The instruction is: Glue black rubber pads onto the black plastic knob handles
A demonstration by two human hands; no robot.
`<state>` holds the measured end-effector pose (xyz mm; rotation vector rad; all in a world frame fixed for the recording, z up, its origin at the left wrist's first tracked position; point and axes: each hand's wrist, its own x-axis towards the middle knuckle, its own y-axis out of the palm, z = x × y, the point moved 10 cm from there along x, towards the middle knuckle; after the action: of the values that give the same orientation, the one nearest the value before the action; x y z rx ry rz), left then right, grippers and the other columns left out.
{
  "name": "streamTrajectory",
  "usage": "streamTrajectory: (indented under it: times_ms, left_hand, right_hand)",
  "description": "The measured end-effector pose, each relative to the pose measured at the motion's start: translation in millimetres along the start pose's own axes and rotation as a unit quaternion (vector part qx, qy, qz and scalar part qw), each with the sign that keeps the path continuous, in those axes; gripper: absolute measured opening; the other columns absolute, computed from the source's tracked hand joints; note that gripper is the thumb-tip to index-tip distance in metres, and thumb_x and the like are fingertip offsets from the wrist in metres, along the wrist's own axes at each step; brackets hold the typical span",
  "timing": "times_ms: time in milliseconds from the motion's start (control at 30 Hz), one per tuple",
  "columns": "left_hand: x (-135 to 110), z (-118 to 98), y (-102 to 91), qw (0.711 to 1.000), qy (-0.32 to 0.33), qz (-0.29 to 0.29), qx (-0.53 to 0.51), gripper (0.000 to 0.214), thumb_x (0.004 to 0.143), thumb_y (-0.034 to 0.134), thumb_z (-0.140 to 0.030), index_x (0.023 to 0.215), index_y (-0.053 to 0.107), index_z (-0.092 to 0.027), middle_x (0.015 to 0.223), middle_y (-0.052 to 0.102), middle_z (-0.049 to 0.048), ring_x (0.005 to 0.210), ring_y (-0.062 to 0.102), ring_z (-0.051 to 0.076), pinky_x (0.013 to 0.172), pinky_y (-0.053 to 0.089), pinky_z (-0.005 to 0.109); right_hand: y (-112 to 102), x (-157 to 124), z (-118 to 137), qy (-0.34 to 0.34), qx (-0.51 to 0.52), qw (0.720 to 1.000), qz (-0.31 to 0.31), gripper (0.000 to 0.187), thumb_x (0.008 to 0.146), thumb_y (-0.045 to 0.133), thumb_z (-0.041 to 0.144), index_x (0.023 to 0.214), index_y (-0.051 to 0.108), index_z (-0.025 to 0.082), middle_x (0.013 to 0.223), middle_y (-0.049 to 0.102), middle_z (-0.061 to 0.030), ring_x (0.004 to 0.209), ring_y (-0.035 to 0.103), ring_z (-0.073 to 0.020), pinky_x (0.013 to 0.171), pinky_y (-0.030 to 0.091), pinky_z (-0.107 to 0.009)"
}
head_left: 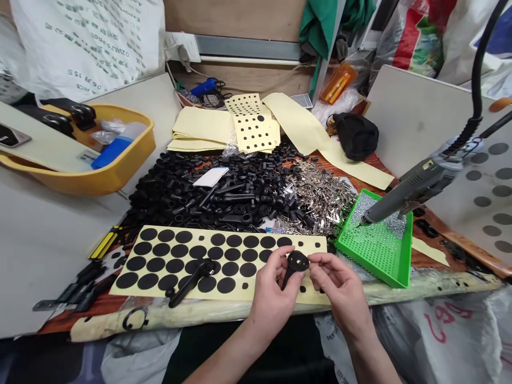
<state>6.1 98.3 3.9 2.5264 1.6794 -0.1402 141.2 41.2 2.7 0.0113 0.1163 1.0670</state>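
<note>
My left hand (276,282) is closed round a black plastic part with a round cupped head (298,261) and a short stem pointing down. Thumb and fingers of my right hand (338,282) are pinched together at the right rim of that head; whatever they may hold is hidden. Below both hands lies a pale yellow sheet of round black stickers (227,270), with a few small dots among the large discs. A black plastic handle with a round end (192,282) rests across the sheet, left of my hands.
Behind the sheet spread heaps of black plastic parts (236,197) and small metal pieces (320,192). A grey electric screwdriver (416,186) leans with its tip over a green tray (406,256) of screws. A yellow basket (136,154) stands left, and yellow sheets (202,125) lie behind.
</note>
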Motion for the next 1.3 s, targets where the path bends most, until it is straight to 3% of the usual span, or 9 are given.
streamTrajectory:
  times_ms: [233,533,733,867,1100,1300]
  left_hand:
    - [-1,-9,5.2,0.998,0.016,0.018,0.056,0.033,0.074,0.058,-0.018,0.107,0.058,-0.019,0.066,0.049,-0.0051,0.057,0.044,0.010,0.054,0.039,0.022]
    - [-3,-15,9.2,0.999,0.014,0.051,0.015,0.032,0.074,0.062,-0.021,0.106,0.061,-0.017,0.084,0.070,0.0032,0.079,0.063,0.015,0.075,0.051,0.027]
    - [-12,-38,-1.4,0.982,0.159,0.001,0.103,0.025,0.079,0.060,-0.014,0.102,0.067,-0.017,0.094,0.074,0.0037,0.085,0.068,0.015,0.079,0.055,0.025]
    - [-21,-53,-1.2,0.958,0.251,-0.005,0.138,0.029,0.080,0.057,-0.007,0.105,0.067,-0.018,0.098,0.075,0.0033,0.089,0.069,0.014,0.082,0.055,0.022]
    - [-26,-59,2.2,0.944,0.297,0.017,0.145,0.033,0.081,0.053,-0.003,0.106,0.065,-0.020,0.099,0.075,0.0029,0.090,0.070,0.015,0.081,0.056,0.023]
    - [-25,-59,-3.3,0.947,0.280,0.019,0.155,0.029,0.081,0.053,-0.007,0.102,0.067,-0.022,0.094,0.076,0.0008,0.085,0.072,0.015,0.077,0.058,0.020]
  right_hand:
    - [0,2,-4,0.029,0.008,1.000,-0.009,0.027,0.069,0.078,0.039,0.080,0.068,0.017,0.063,0.063,-0.0002,0.053,0.055,-0.0097,0.052,0.049,-0.020]
    - [-8,0,10,-0.032,-0.007,0.999,-0.013,0.015,0.075,0.074,0.031,0.081,0.069,0.019,0.065,0.063,0.0011,0.057,0.058,-0.0088,0.056,0.051,-0.017]
    - [-7,-10,29,-0.133,-0.060,0.989,-0.002,0.006,0.081,0.069,0.025,0.086,0.066,0.022,0.079,0.065,-0.0004,0.068,0.061,-0.0103,0.061,0.052,-0.017]
    - [1,-15,40,-0.197,-0.109,0.974,0.030,0.029,0.080,0.071,0.022,0.108,0.064,0.027,0.100,0.064,-0.0032,0.084,0.062,-0.0143,0.071,0.054,-0.023]
    - [10,-20,50,-0.245,-0.137,0.957,0.070,0.018,0.084,0.066,0.018,0.100,0.064,0.026,0.090,0.063,-0.0023,0.085,0.058,-0.0160,0.072,0.049,-0.026]
    - [14,-18,47,-0.215,-0.100,0.969,0.072,0.018,0.080,0.068,0.015,0.095,0.066,0.024,0.086,0.064,-0.0015,0.079,0.058,-0.0149,0.070,0.047,-0.025]
